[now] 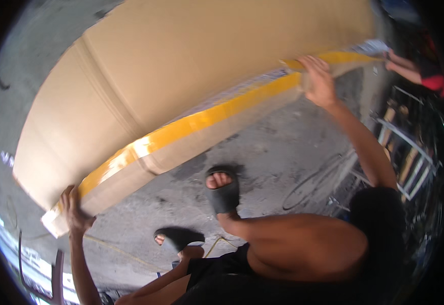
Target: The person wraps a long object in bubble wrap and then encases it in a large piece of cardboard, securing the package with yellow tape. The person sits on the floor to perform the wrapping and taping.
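Note:
A large, flat brown cardboard box (196, 51) spans the upper part of the head view. Shiny yellow tape (201, 119) runs along its near edge, beside a strip of clear plastic wrap. My left hand (74, 211) grips the near left end of the box, its fingers over the edge. Farther along the same edge, my right hand (319, 81) is closed on the rim, with the fingers on top of the tape. Another person's hand (395, 61) touches the far right end of the box. The underside of the box is hidden.
Under me is a grey concrete floor (278, 147), where my two feet stand in black sandals (224, 195). A metal rack (410, 152) with long pieces in it stands to the right. A thin cable (303, 185) and a yellow cord (125, 253) lie on the floor.

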A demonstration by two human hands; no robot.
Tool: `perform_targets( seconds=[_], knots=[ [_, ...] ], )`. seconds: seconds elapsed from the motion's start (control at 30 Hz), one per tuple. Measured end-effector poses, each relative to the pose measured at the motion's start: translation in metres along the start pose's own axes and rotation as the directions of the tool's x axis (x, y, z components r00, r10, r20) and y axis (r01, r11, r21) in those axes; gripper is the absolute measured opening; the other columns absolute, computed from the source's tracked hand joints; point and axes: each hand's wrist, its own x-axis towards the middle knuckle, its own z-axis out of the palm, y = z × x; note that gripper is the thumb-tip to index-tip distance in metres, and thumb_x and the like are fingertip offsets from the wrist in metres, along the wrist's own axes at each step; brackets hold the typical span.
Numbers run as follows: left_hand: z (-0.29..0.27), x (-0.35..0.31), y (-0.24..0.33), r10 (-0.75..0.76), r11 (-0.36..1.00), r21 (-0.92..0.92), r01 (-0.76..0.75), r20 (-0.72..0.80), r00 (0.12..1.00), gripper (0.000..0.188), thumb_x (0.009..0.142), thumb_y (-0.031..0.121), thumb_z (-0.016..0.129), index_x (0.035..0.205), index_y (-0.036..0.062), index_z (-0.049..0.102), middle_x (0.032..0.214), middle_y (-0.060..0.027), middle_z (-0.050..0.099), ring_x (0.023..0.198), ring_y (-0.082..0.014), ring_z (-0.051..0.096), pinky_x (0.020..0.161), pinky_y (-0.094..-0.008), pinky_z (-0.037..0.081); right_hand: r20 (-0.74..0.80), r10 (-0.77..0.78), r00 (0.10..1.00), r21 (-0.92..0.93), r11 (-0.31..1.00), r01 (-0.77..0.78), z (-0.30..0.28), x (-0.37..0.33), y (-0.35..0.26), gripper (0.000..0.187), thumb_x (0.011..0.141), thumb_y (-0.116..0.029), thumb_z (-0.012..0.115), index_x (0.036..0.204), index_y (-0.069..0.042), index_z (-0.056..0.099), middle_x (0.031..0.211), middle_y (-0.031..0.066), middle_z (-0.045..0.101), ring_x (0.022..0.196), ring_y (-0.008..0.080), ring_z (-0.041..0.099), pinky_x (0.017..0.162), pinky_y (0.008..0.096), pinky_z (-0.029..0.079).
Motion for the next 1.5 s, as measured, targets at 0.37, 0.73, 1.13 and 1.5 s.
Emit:
perform_targets(
  seconds=[0.37, 0.73, 1.13, 1.5],
  knots=[
    [0.04, -0.02, -0.012, 0.069, 0.997, 0.059, -0.056, -0.244, 0.967, 0.1, 0.07, 0.005, 0.084, 0.161, 0.0024, 0.045, 0.154, -0.0273, 0.053, 0.144, -0.0507, 0.049, 0.122, -0.0617, 0.04, -0.012, -0.071, 0.997, -0.073, 0.995, 0.07, 0.012, -0.002, 0.016, 0.096, 0.053, -0.017, 0.088, 0.145, -0.006, 0.061, 0.144, 0.0244, 0.065, 0.139, 0.0463, 0.058, 0.124, 0.0535, 0.042],
    [-0.003, 0.005, -0.005, 0.033, 0.999, -0.034, -0.036, -0.094, 0.995, 0.084, 0.073, 0.027, 0.081, 0.145, -0.0072, 0.057, 0.138, -0.032, 0.063, 0.127, -0.0537, 0.06, 0.112, -0.059, 0.047, 0.234, 0.009, 0.972, -0.015, 1.0, -0.006, -0.031, 0.029, -0.01, 0.067, 0.061, -0.003, 0.079, 0.127, -0.002, 0.065, 0.124, 0.0232, 0.072, 0.123, 0.0442, 0.066, 0.111, 0.0494, 0.053],
    [-0.028, 0.033, -0.018, -0.038, 0.981, -0.184, 0.055, 0.094, 0.995, 0.08, 0.054, 0.003, 0.076, 0.133, -0.0019, 0.065, 0.124, -0.0252, 0.071, 0.118, -0.0488, 0.066, 0.106, -0.0525, 0.051, 0.57, 0.122, 0.813, -0.052, 0.992, -0.113, -0.051, 0.062, -0.016, 0.071, 0.068, -0.004, 0.078, 0.138, -0.001, 0.065, 0.129, 0.0257, 0.071, 0.126, 0.0459, 0.063, 0.108, 0.0516, 0.053],
    [-0.041, 0.05, -0.017, -0.066, 0.982, -0.158, 0.103, 0.225, 0.972, 0.083, 0.046, 0.006, 0.081, 0.129, 0.0012, 0.072, 0.119, -0.0224, 0.076, 0.117, -0.0433, 0.072, 0.103, -0.0486, 0.056, 0.548, 0.016, 0.836, -0.005, 1.0, -0.016, -0.041, 0.065, -0.003, 0.075, 0.06, -0.002, 0.082, 0.133, -0.001, 0.065, 0.149, 0.023, 0.057, 0.142, 0.0483, 0.048, 0.122, 0.0501, 0.04]
  ],
)
